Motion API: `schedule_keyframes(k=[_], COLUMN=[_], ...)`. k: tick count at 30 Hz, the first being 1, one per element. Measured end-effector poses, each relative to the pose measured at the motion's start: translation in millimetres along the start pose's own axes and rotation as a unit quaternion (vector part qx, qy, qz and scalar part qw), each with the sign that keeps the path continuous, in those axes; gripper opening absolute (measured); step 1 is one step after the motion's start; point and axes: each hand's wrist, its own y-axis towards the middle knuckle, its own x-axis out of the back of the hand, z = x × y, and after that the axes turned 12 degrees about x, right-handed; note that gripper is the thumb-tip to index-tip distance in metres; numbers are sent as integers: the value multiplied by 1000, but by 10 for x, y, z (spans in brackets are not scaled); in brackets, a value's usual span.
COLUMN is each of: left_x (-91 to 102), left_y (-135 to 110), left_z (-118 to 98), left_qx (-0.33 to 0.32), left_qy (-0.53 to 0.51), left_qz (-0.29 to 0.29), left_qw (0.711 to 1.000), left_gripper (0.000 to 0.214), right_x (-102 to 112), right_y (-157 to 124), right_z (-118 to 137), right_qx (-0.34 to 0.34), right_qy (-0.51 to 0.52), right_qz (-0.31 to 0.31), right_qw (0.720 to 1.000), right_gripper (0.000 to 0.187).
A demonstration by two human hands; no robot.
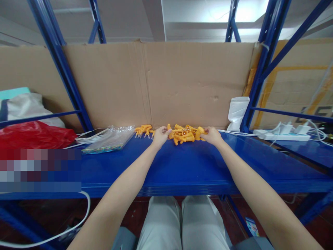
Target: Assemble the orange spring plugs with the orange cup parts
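Observation:
At the back of the blue shelf, a pile of small orange plastic pieces (185, 133) lies between my two hands. Some of the pieces look tubular with round open ends. My left hand (160, 136) is closed at the pile's left side, fingertips pinching an orange piece (169, 127) that stands up. On the opposite side, my right hand (213, 136) grips another orange piece (199, 133) with its fingers. Left of my left hand lies a smaller group of orange pieces (143, 129) with thin silvery coils or chains hanging toward me.
A clear plastic bag (111, 139) with colourful contents lies to the left, near a red bag (36, 136). Cardboard (197, 80) closes off the back. A white packet (238, 113) leans by the right blue post; beyond it sits a power strip (283, 135) with cables.

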Motion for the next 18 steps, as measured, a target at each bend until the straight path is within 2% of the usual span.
schedule_keyframes(k=[5, 12, 18], left_x=[-28, -14, -7], left_y=[-53, -8, 3], left_z=[-40, 3, 10], left_qx=[7, -3, 2], left_qy=[-1, 1, 3], left_qz=[0, -4, 5], left_qw=[1000, 1000, 1000], left_gripper=[17, 13, 15], right_x=[94, 134, 27], right_y=[8, 46, 119], right_z=[-86, -308, -605], right_qx=[-55, -81, -94], right_qy=[14, -57, -42], right_qz=[67, 102, 108], right_qw=[996, 990, 989], right_gripper=[33, 39, 37])
